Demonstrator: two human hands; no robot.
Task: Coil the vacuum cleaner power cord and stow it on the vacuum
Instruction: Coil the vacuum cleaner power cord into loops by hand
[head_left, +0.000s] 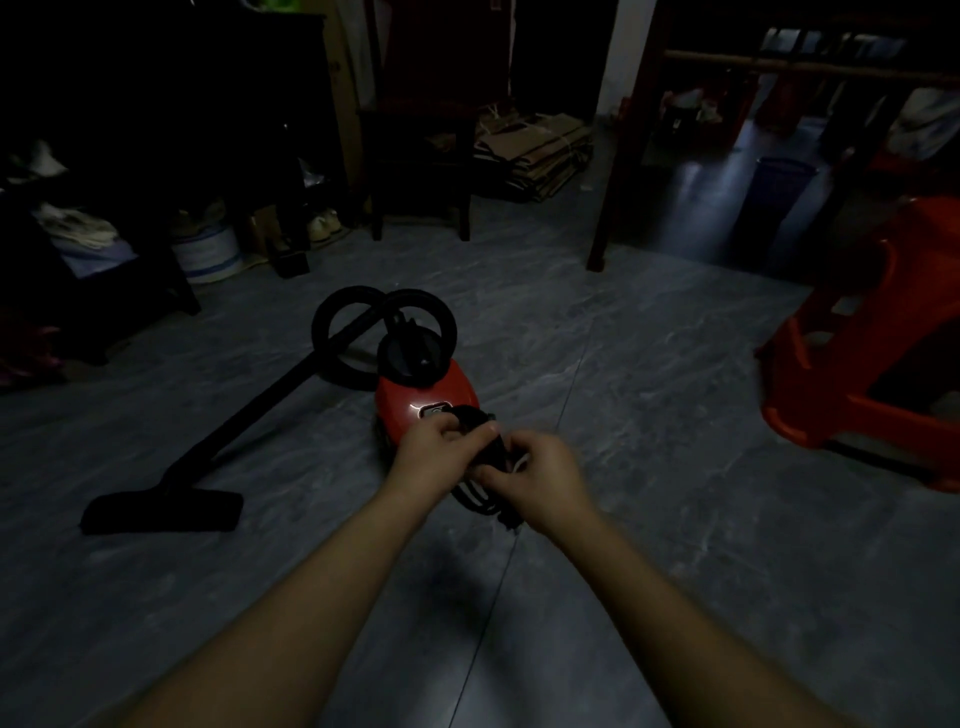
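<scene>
Gripping the coiled power cord (493, 449) w/ both hands: left hand (431, 452) curled round its far loops, right hand (540, 475) pinching the near part. The bundle's long axis runs far-to-near, over the near end of 1 red vacuum (415, 400) on the floor. V. dim; hands hide the mid-coil, strands can't be counted. 1 wand (249, 410) slants near-left to 1 nozzle (161, 512).

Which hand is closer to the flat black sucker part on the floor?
Left. The left hand holds the coiled cord on the side nearer the floor nozzle; the right hand holds the same cord farther right, away from it.
</scene>
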